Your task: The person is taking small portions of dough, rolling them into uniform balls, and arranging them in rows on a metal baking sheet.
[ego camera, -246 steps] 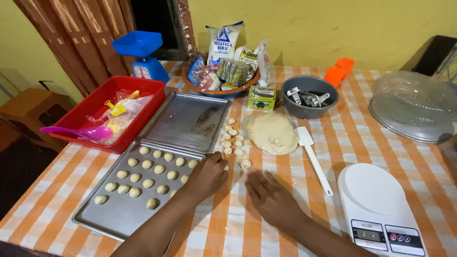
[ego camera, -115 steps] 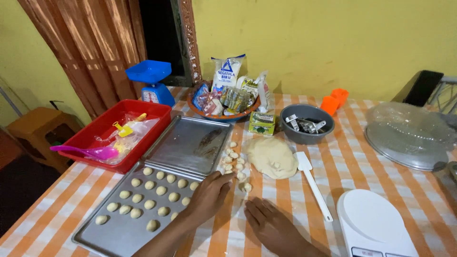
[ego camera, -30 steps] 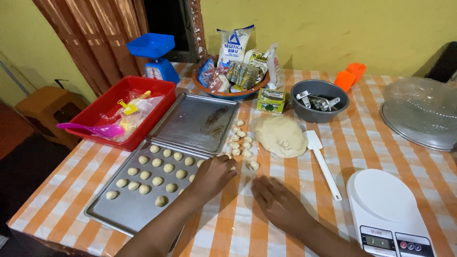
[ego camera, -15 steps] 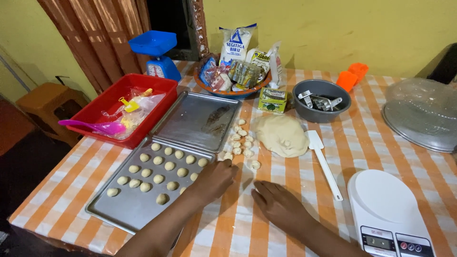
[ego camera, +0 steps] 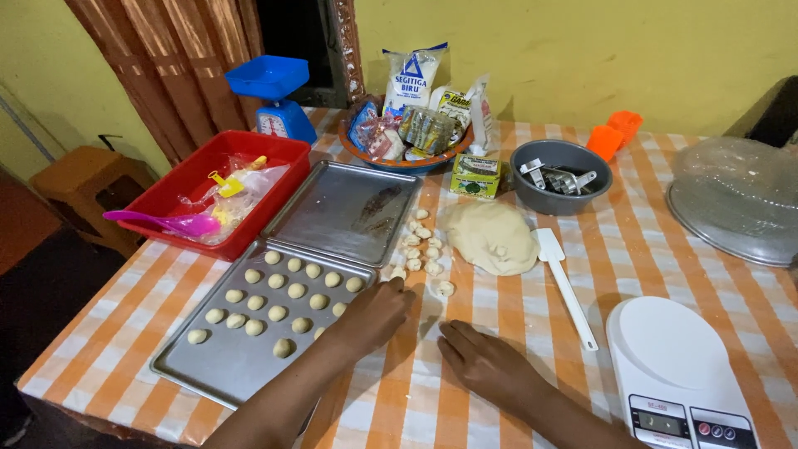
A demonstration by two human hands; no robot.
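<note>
— So, where are the hands?

— My left hand rests palm down at the right edge of the long metal baking tray, fingers curled together; I cannot tell whether they pinch anything. The nearest small pale dough piece lies just beyond the fingertips, on the orange-and-white checked worktop.

— And the right?

— My right hand lies flat on the worktop, fingers loosely together, holding nothing. A dough piece sits just ahead of it.

— The rest of the dough?

— Rolled dough balls sit in rows on the tray. The big pale dough lump is further back, beside a white plastic spatula.
</note>
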